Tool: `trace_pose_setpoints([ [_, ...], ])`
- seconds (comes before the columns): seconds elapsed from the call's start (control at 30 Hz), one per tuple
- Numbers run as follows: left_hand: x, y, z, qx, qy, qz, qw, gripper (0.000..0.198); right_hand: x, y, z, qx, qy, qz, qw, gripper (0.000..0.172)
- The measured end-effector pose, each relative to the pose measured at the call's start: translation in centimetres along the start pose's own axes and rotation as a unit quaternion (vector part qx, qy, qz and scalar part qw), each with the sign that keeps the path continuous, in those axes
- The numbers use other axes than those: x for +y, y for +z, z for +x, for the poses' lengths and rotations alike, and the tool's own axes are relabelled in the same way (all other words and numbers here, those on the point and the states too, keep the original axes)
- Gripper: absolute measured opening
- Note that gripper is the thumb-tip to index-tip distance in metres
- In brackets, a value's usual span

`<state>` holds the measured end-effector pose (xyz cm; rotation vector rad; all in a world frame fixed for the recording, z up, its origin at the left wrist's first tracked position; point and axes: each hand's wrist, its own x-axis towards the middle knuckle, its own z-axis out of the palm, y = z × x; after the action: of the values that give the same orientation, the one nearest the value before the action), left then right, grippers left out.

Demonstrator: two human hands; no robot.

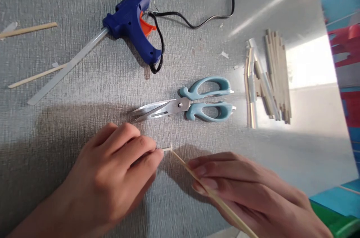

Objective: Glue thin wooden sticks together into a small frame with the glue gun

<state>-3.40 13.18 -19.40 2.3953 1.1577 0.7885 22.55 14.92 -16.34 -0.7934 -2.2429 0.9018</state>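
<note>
Ideally, I'd brace the short stick (167, 149) pinched in the left hand (118, 166), squaring its seemingly gluey end against the long wooden stick (228, 210) clamped in the right hand (250, 185).

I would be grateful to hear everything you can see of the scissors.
The scissors have two pale blue handle loops, seemingly plastic, and silvery metal blades joined at a pivot; one blade is slotted. They lie flat on the grey textured table, slightly open, blades pointing to picture left, below the blue glue gun, tips close to the left hand. Nothing visibly grips them.
</note>
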Motion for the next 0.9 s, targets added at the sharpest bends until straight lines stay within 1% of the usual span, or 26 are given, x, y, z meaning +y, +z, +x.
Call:
trace_pose_setpoints([
  [0.17,0.1,-0.1,0.2,0.000,0.000,-0.008,1.000,0.015,0.4,0.5,-0.6,0.009,-0.028,-0.011,1.000,0.019],
  [0.23,0.1,-0.1,0.3,-0.003,0.001,-0.006,1.000,0.015,0.5,0.4,-0.7,0.005,-0.030,-0.010,0.999,0.017],
  [0.3,0.1,-0.1,0.3,-0.004,0.001,-0.005,1.000,0.014,0.4,0.3,-0.6,-0.008,-0.027,-0.008,1.000,0.020],
  [0.47,0.0,-0.1,0.0,0.001,-0.007,-0.016,1.000,0.014,0.2,0.2,-0.2,0.001,-0.018,-0.021,1.000,0.027],
  [0.6,0.0,0.0,0.0,0.006,-0.008,-0.019,1.000,0.016,0.3,0.3,-0.8,0.001,-0.004,-0.018,1.000,0.031],
  [0.73,0.1,0.1,-0.1,0.002,-0.017,-0.028,0.999,0.016,0.6,0.2,-1.3,-0.023,-0.002,-0.044,0.999,0.032],
  [0.9,0.1,0.1,-0.1,-0.001,-0.020,-0.034,0.999,0.015,0.5,0.1,-0.4,-0.007,-0.011,-0.008,1.000,0.033],
])
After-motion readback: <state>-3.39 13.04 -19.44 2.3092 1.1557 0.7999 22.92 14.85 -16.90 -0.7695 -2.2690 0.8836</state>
